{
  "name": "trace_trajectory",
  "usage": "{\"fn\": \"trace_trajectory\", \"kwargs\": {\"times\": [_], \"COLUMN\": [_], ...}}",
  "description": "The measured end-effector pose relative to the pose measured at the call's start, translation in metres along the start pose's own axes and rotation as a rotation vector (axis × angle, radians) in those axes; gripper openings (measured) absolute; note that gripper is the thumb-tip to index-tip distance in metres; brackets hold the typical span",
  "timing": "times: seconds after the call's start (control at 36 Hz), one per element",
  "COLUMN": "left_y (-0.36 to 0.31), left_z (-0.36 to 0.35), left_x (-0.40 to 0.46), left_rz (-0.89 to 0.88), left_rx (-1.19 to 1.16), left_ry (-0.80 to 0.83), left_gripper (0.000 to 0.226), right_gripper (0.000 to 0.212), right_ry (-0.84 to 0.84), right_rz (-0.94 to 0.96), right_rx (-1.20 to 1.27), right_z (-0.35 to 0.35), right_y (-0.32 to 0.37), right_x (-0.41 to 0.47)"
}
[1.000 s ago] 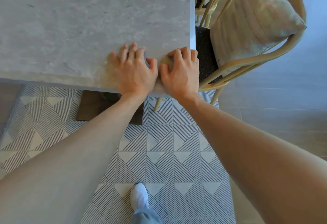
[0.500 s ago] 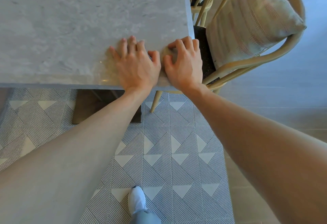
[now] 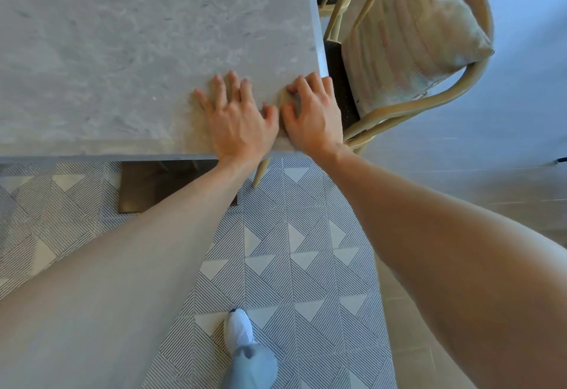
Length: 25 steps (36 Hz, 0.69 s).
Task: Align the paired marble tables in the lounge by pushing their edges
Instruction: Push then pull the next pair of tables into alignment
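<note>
A grey marble table (image 3: 107, 51) fills the upper left of the head view, and only this one table shows. Both my hands press flat on its near right corner, side by side. My left hand (image 3: 237, 121) lies palm down with fingers spread, wrist over the near edge. Just right of it, my right hand (image 3: 313, 112) rests with its fingers slightly bent, its outer fingers reaching the table's right edge. Neither hand holds anything. The table's dark base (image 3: 147, 186) shows under the near edge.
A pale wooden chair (image 3: 429, 103) with a striped cushion (image 3: 414, 35) stands tight against the table's right edge. A patterned triangle rug (image 3: 291, 250) covers the floor below. My white shoe (image 3: 239, 327) stands on it. Grey floor tiles (image 3: 491, 173) lie to the right.
The table's near edge has shifted lower in the view, then back up slightly. My hands stayed on the corner, and the left hand's fingers have spread wider.
</note>
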<state>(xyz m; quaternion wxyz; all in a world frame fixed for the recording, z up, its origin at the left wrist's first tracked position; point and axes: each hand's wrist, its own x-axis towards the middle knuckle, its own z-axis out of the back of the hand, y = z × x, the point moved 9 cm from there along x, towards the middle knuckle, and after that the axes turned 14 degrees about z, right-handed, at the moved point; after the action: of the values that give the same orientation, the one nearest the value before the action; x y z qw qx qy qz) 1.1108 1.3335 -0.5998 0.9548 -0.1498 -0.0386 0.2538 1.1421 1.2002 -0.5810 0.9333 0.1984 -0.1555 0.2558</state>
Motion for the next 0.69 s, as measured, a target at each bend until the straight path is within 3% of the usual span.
{"fn": "trace_trajectory", "kwargs": {"times": [0.14, 0.19, 0.25, 0.33, 0.5, 0.69], "left_y": [0.018, 0.032, 0.049, 0.071, 0.135, 0.228], "left_z": [0.035, 0.058, 0.086, 0.134, 0.275, 0.416], "left_x": [0.021, 0.025, 0.024, 0.026, 0.066, 0.096], "left_rz": [0.06, 0.21, 0.353, 0.391, 0.404, 0.395], "left_rx": [-0.202, -0.52, -0.801, -1.012, -1.299, -1.379], "left_ry": [0.41, 0.612, 0.71, 0.683, 0.368, -0.016], "left_gripper": [0.047, 0.027, 0.015, 0.014, 0.025, 0.023], "right_gripper": [0.033, 0.03, 0.026, 0.024, 0.026, 0.024], "right_ry": [0.51, 0.526, 0.411, 0.229, 0.053, -0.065], "right_rz": [-0.223, -0.311, -0.339, -0.37, -0.316, -0.258], "right_rx": [0.114, 0.25, 0.374, 0.589, 0.918, 1.269], "right_z": [0.009, 0.029, 0.056, 0.086, 0.138, 0.141], "right_y": [-0.001, 0.017, 0.045, 0.086, 0.178, 0.276], "right_x": [0.031, 0.044, 0.06, 0.081, 0.153, 0.243]}}
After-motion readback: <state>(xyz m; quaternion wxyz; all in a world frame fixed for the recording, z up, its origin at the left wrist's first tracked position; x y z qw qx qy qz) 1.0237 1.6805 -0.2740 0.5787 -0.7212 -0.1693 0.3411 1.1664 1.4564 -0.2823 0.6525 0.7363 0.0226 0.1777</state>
